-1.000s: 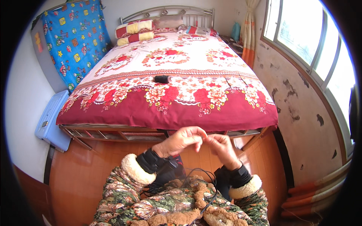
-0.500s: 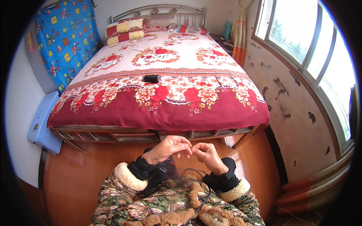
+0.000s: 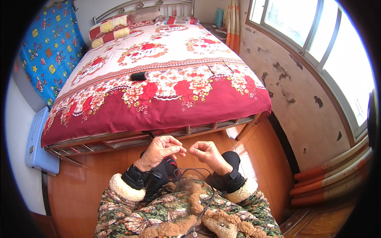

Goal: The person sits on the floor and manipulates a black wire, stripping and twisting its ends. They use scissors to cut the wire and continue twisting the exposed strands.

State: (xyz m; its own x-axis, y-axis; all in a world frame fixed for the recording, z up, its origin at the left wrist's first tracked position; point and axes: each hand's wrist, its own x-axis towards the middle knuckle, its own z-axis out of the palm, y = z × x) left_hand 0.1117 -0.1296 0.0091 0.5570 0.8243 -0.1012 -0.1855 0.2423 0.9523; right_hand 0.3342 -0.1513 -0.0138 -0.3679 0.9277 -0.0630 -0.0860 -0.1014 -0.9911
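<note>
My left hand [image 3: 158,154] is raised in front of the bed's foot end, thumb and fingertips pinched together. Facing it a short gap away, my right hand [image 3: 211,157] also holds its thumb and forefinger in a pinch. Whatever is between the fingertips of either hand is too small to make out. Beyond the hands, a spool of black thread [image 3: 139,76] lies on its side on the flowered bedspread [image 3: 166,108]. Farther right on the bedspread are two thin dark strips [image 3: 211,70], whose kind I cannot tell.
Folded red and cream bedding [image 3: 109,31] lies by the metal headboard. At the left stands a blue plastic box [image 3: 37,141] near a blue patterned curtain [image 3: 49,51]. On the right are a window [image 3: 291,20] and a peeling wall. A black cable [image 3: 213,190] crosses my lap.
My hands, close to touching before, have drawn apart a little. The view has turned right, so the bed and spool appear farther left and higher.
</note>
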